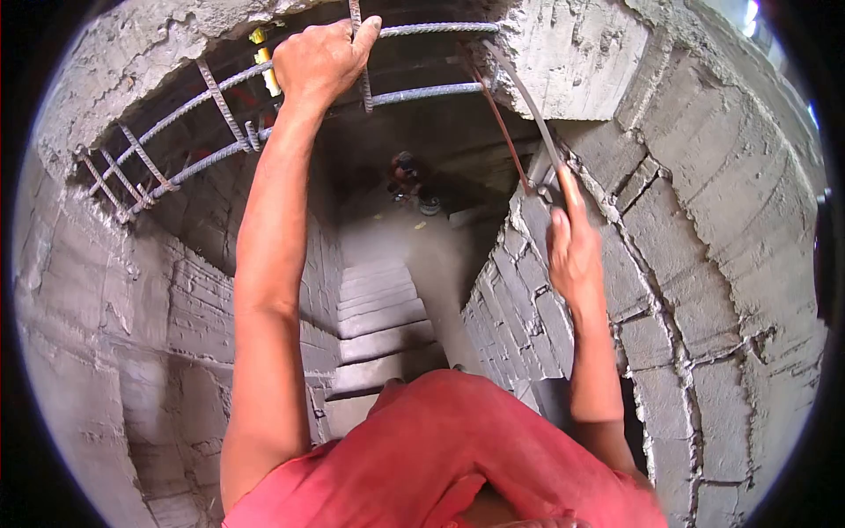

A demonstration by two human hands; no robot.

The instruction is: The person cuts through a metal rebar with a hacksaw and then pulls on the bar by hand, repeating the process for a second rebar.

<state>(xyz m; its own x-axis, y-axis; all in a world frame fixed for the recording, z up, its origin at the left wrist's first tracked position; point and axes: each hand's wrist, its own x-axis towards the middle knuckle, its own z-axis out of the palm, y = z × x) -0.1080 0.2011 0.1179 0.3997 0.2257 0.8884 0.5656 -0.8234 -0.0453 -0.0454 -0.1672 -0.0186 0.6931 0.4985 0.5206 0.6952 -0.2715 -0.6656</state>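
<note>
At the top, my left hand (321, 62) is closed around the ribbed steel rebar (440, 28), its thumb against a short upright crossbar (365, 84). A second, lower rebar (427, 92) runs below it, and both reach the concrete block at the right. My right hand (576, 255) is closed on the handle end of a hacksaw (537, 110), index finger stretched along its grey frame. The saw's thin rust-brown blade (503, 123) slants up to the right ends of the bars, overlapping them in this view. The handle is mostly hidden by my fingers.
Concrete steps (383, 312) descend below me between rough block walls (678, 282). Far down, a person (405, 176) is near a bucket (429, 206). Broken concrete (563, 57) edges the opening; a yellow object (264, 60) is by the bars at left.
</note>
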